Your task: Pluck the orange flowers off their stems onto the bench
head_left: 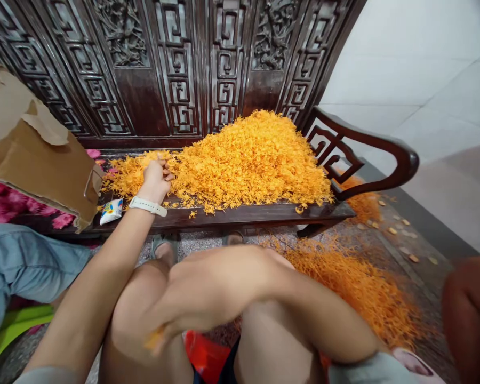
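A large heap of small yellow-orange flower pieces [252,160] lies on a dark wooden bench [256,214]. My left hand [157,177], with a pale watch strap [148,206] at the wrist, reaches into the thinner left end of the heap. Its fingers are curled, and whatever they may hold is hidden among the pieces. Over my knees, my right hand [212,290] is smeared by motion. Between its fingertips is a small yellow-orange flower piece [156,338], too blurred to show detail.
A torn cardboard box [36,154] and pink flowers [8,200] are at the left, beside a small white packet [111,212]. Orange stems [344,288] cover the floor at right. A curved armrest [400,165] ends the bench. Other people's legs flank me.
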`<state>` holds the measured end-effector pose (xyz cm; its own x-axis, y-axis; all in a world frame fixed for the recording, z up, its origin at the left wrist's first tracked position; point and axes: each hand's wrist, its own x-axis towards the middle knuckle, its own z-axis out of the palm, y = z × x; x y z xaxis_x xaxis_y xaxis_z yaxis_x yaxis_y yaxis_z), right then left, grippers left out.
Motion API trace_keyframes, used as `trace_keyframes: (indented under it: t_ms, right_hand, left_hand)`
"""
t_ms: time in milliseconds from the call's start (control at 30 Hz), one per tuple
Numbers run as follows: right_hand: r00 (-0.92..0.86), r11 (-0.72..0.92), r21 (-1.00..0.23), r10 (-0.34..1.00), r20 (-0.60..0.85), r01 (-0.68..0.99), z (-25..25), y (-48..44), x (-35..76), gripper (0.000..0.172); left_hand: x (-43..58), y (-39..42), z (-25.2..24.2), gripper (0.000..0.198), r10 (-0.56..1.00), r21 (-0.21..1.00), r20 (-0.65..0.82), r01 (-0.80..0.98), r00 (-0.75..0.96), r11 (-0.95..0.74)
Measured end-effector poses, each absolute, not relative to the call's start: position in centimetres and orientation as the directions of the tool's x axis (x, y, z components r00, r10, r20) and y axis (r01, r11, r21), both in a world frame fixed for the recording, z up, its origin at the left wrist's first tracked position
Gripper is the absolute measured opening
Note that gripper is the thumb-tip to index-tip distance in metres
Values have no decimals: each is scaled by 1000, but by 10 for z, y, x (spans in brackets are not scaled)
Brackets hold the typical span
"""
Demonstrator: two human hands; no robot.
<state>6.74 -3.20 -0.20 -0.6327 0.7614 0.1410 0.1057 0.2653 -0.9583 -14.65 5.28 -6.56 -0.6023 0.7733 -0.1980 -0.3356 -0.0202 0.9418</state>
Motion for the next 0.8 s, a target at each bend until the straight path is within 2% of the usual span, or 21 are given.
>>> trace_keyframes:
  t_ms: [133,267,333,400,500,633,700,800]
  right_hand:
    - [-539,146,-988,829,150,-52,2,-14,75,37]
    - [-392,-32,-941,913,109,-336,-1,14,88,42]
    - [-324,-81,-876,942,89,-475,-5,27,94,39]
    - [-295,-66,-853,950,105,-517,-11,34,97,31]
    - [-335,-6,-904,930,152,-428,-18,36,95,26]
    - [-352,93,-982,925,146,-163,-25,37,90,29]
    - [-318,150,-988,936,151,-27,-30,41,90,38]
    - [-262,208,-967,951,164,149,-36,49,95,66]
  left_hand:
    - [-148,46,-69,33,809,919,-119,-373,-575,-130]
    - [-150,40,-68,21,817,887,-160,-444,-554,-127]
    - [-150,39,-67,20,821,885,-154,-446,-549,-132]
    - [-148,38,-66,21,834,894,-120,-424,-539,-146]
    - [-139,36,-62,23,865,911,-44,-376,-500,-171]
    - [-118,35,-53,26,903,926,98,-295,-418,-237]
    - [-109,35,-49,29,908,924,156,-268,-390,-274]
    - [-99,37,-45,31,908,905,205,-283,-365,-318]
